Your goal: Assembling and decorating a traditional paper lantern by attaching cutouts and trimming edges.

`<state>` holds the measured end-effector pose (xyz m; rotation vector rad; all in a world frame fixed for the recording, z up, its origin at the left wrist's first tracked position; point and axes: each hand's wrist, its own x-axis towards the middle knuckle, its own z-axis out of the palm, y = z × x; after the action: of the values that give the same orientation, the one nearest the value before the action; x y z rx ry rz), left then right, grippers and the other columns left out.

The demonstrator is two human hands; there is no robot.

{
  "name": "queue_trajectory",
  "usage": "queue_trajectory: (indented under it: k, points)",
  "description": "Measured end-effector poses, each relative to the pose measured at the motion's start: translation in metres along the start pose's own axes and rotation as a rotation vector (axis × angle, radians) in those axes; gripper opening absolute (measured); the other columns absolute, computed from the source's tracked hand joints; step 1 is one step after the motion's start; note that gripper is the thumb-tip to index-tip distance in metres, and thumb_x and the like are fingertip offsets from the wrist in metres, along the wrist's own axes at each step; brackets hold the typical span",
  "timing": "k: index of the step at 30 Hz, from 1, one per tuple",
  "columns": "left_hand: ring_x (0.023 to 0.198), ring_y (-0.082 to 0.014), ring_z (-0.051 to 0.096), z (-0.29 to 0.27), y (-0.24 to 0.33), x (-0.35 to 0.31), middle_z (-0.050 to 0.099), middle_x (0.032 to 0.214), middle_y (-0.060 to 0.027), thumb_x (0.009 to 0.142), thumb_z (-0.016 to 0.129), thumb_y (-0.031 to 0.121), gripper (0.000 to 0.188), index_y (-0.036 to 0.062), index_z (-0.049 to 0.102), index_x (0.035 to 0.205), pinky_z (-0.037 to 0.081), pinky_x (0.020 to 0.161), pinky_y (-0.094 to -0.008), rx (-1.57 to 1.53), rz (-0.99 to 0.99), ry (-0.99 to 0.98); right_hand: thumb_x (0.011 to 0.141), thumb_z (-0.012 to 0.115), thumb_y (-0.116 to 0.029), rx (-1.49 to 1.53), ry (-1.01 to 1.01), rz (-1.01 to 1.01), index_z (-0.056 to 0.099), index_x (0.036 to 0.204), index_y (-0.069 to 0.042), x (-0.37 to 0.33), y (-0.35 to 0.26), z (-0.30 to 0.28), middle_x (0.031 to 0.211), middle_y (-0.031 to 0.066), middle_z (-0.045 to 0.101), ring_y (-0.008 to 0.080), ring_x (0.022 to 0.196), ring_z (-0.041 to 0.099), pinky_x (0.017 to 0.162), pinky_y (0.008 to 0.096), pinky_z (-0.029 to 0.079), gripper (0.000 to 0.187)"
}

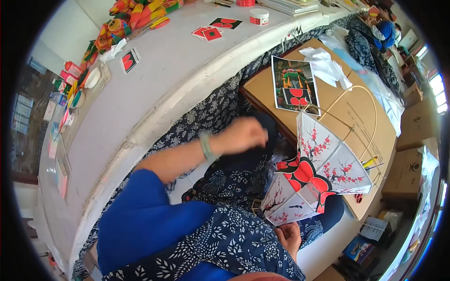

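A white paper lantern (323, 136) lies tilted at my right, its panels painted with pink blossom branches. Red and black scalloped cut-outs (302, 175) run round its narrow waist. A thin looped handle (372, 112) rises from its far end. Down at the near rim, my right hand (289, 236) grips the lantern's edge, its fingers partly hidden behind the paper. My left hand (243, 136), with a pale green bangle on the wrist, is in the air left of the lantern and apart from it. Motion blurs its curled fingers, and I cannot make out whether anything is in them.
A cardboard box (262, 91) beyond the lantern bears a printed photo (295, 82), crumpled white paper (326, 65) and pens. On the long grey table (140, 89) are red and black cards (211, 33), a white tub (259, 17) and paint bottles. Another person (386, 35) sits far right.
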<state>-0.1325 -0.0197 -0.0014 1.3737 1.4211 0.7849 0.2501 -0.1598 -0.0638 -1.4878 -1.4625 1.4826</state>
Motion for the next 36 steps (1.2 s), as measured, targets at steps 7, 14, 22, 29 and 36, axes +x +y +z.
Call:
queue_trajectory:
  k: [7, 14, 22, 29, 36]
  points:
    - [0.086, -0.035, 0.065, -0.244, 0.003, 0.171, 0.069, 0.099, -0.0162, 0.086, 0.059, 0.018, 0.017, 0.0035, 0.066, 0.091, 0.052, 0.078, -0.0407, 1.114, 0.506, 0.985, 0.086, 0.069, -0.001, -0.169, -0.198, 0.215, 0.064, 0.085, 0.007, 0.011, -0.049, -0.011, 0.092, 0.0084, 0.063, 0.0124, 0.075, 0.065, 0.069, 0.0236, 0.052, 0.01]
    - [0.104, -0.0352, 0.064, -0.266, -0.004, 0.221, 0.069, 0.109, -0.0159, 0.088, 0.056, 0.024, 0.026, 0.0051, 0.066, 0.103, 0.05, 0.087, -0.0457, 1.145, -0.119, 0.926, 0.086, 0.07, -0.004, -0.159, -0.057, 0.057, 0.065, 0.091, 0.007, -0.001, -0.031, -0.004, 0.087, 0.0081, 0.066, 0.0124, 0.073, 0.065, 0.067, 0.0248, 0.052, 0.013]
    - [0.096, -0.025, 0.066, -0.256, 0.039, 0.137, 0.072, 0.097, -0.0099, 0.088, 0.061, 0.042, 0.036, 0.0116, 0.069, 0.106, 0.05, 0.076, -0.0415, 0.908, 0.221, 1.022, 0.091, 0.065, -0.003, -0.206, 0.36, -0.026, 0.067, 0.088, 0.002, 0.013, -0.083, -0.042, 0.075, 0.0052, 0.062, 0.0094, 0.066, 0.056, 0.059, 0.0233, 0.044, 0.006]
    - [0.093, -0.0174, 0.064, -0.344, -0.01, 0.109, 0.068, 0.101, -0.0056, 0.092, 0.062, 0.022, 0.027, 0.0068, 0.064, 0.114, 0.051, 0.079, -0.0309, 0.033, 0.154, 0.956, 0.098, 0.058, -0.011, -0.259, 0.293, -0.246, 0.066, 0.093, 0.002, 0.029, -0.089, -0.035, 0.079, 0.0027, 0.064, 0.0066, 0.07, 0.055, 0.064, 0.0199, 0.043, 0.016]
    - [0.087, -0.0164, 0.061, -0.409, -0.008, 0.078, 0.065, 0.102, -0.0041, 0.092, 0.062, 0.023, 0.029, 0.0033, 0.061, 0.114, 0.048, 0.076, -0.0285, -0.105, 0.216, 0.939, 0.099, 0.057, -0.01, -0.159, 0.328, -0.171, 0.066, 0.094, 0.002, 0.024, -0.071, -0.037, 0.079, 0.0026, 0.063, 0.0067, 0.069, 0.055, 0.063, 0.0197, 0.042, 0.016]
